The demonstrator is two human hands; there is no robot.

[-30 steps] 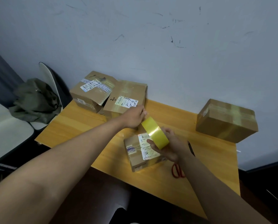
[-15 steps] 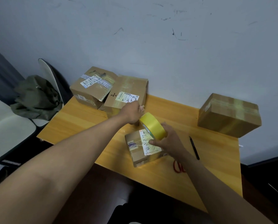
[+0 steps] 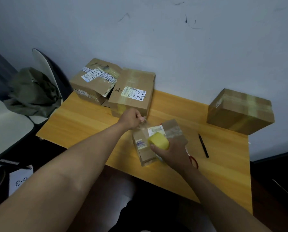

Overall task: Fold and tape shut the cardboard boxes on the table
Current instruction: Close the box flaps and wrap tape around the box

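I see the small box (image 3: 158,141) lying near the front middle of the wooden table (image 3: 83,121), tilted at an angle to the table edge, with white labels on its top and side. My right hand (image 3: 171,151) rests over the box and grips the yellow roll of tape (image 3: 158,141), thumb on the near side of the roll and fingers curled round the far side. My left hand (image 3: 130,118) is just beyond the box's far left corner, fingers curled in with the thumb and fingertips pinching the free end of the clear tape strip (image 3: 144,125), which stretches from there down toward the roll across the top of the box.

At the back left of the table two larger boxes sit touching each other: the one with striped tape (image 3: 94,81) against the wall and the one with a white label (image 3: 133,92) just beside it. A taped box (image 3: 240,111) stands well apart at the back right. A black pen (image 3: 203,145) lies to the right of the small box, and red scissor handles (image 3: 194,160) show just beside my right wrist. A chair (image 3: 14,124) with a green cloth (image 3: 31,92) on it stands left of the table.
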